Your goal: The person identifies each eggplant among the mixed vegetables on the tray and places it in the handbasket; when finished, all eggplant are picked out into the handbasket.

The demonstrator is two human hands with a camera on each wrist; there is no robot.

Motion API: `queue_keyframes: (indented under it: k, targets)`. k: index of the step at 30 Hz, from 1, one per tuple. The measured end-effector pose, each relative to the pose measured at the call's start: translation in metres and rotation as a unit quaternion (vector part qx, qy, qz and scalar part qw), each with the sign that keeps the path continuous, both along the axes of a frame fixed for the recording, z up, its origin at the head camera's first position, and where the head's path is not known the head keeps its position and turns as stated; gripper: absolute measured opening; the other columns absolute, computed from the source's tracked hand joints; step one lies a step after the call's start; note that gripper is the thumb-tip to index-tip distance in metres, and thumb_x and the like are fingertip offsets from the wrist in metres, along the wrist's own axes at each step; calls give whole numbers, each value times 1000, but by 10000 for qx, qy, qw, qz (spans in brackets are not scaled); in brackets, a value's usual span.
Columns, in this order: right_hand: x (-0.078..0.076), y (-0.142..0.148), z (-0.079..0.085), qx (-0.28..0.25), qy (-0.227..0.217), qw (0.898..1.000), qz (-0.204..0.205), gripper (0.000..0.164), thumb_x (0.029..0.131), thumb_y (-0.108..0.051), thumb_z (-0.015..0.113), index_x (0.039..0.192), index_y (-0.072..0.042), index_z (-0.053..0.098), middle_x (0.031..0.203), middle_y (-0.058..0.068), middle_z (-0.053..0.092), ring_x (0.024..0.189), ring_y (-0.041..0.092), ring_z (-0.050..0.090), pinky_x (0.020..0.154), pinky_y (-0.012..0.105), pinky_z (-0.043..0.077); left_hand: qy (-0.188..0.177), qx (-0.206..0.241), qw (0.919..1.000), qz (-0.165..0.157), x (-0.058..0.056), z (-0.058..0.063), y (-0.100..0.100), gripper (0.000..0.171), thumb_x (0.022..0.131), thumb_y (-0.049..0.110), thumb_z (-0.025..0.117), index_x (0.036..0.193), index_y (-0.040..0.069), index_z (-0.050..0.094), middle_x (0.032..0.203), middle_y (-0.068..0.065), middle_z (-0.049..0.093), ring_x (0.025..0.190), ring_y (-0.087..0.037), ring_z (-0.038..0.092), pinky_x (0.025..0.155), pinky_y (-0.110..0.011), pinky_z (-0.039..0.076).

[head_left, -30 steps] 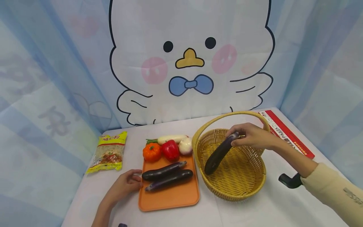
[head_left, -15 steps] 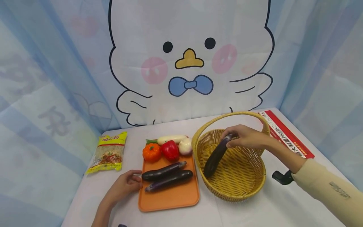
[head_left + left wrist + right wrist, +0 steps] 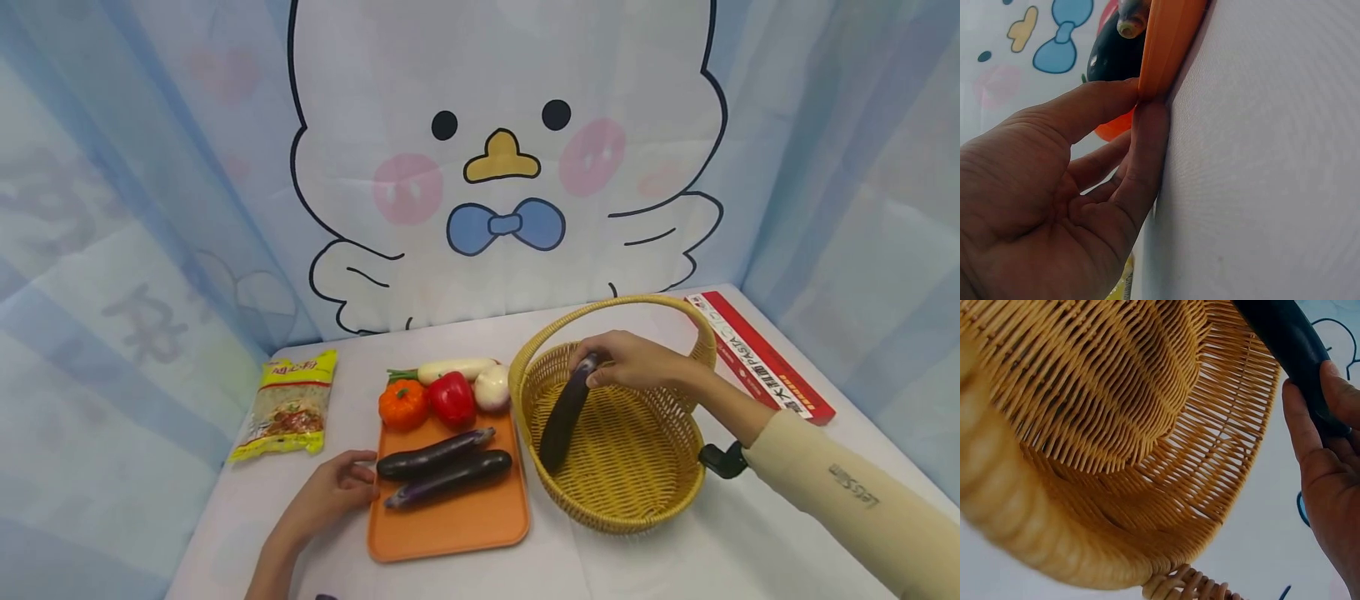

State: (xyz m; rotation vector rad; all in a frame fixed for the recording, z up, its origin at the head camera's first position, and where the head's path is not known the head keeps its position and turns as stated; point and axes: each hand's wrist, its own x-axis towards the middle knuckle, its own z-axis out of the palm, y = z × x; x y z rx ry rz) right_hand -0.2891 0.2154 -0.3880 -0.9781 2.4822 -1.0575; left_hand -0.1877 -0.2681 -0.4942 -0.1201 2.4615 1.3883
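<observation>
"Two hands are in view; what does the right one have?"

"The right hand (image 3: 630,360) is closed around the stem end of a long, glossy, dark purple eggplant (image 3: 566,421). That eggplant slants down inside a round, golden-yellow woven basket (image 3: 615,522) with a tall arched handle, near the basket's left side. I can't tell whether its lower end touches the weave."

"And the left hand (image 3: 333,492)?"

"Thumb and forefinger pinch the left edge of a flat, rounded, orange tray (image 3: 450,537)."

"Anything on that?"

"Two more long purple eggplants (image 3: 453,481) lie on it, side by side and slanting. At its far end sit a squat orange pumpkin (image 3: 403,406), a shiny red bell pepper (image 3: 452,400) and a round white vegetable (image 3: 492,389), with a long white radish (image 3: 459,369) with green leaves just behind them."

"Farther out?"

"A clear and yellow plastic noodle packet (image 3: 292,406) lies to the left on the white-covered bench (image 3: 547,575). A flat red-and-white pasta box (image 3: 765,358) lies right of the basket, and a pale curtain (image 3: 502,283) printed with a cartoon bird hangs behind."
</observation>
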Motion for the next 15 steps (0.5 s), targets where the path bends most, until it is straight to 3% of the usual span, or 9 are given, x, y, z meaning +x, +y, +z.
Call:
queue_keyframes:
  k: [15]
  targets:
    - [-17,-6,-11,264,280,9985,-379,24,88,1,71,112,-3,70,93,0,68,79,17,60,71,35,51,-8,-4,10000,-36,0,0,0,63,80,25,83,133,5,57,100,-8,64,88,-21,65,79,-38,55]
